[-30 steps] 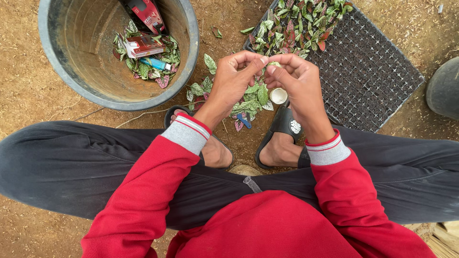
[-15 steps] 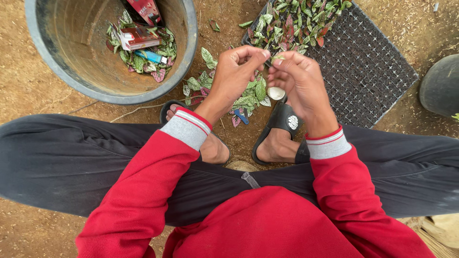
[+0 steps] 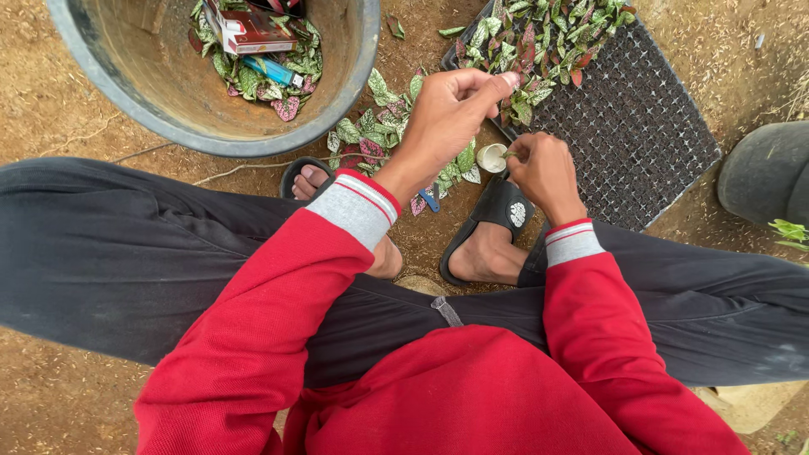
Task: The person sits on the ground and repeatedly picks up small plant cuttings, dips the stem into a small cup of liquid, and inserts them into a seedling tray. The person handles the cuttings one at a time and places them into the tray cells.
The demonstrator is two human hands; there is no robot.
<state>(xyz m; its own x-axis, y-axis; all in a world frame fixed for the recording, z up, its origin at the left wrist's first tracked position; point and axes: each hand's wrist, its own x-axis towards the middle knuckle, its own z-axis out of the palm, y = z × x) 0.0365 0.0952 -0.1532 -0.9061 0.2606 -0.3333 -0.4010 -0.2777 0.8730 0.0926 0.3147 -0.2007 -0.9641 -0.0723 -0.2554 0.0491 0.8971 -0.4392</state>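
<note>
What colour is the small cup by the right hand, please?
The cup is whitish cream, seen in the head view.

Both arms in red sleeves reach forward over the crossed legs. The left hand (image 3: 442, 118) is raised, wrist bent, fingers curled and thumb stretched toward the fingertips. The right hand (image 3: 543, 168) sits lower, fingers pinched together at its tip.

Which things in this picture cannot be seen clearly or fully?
- Head view: the cutting tip in the right hand is too small to make out.
- The bucket is cut off by the top edge.
- The seedling tray runs off the top edge; leaves cover part of it.
- The left hand hides some leaves beneath it.
</note>
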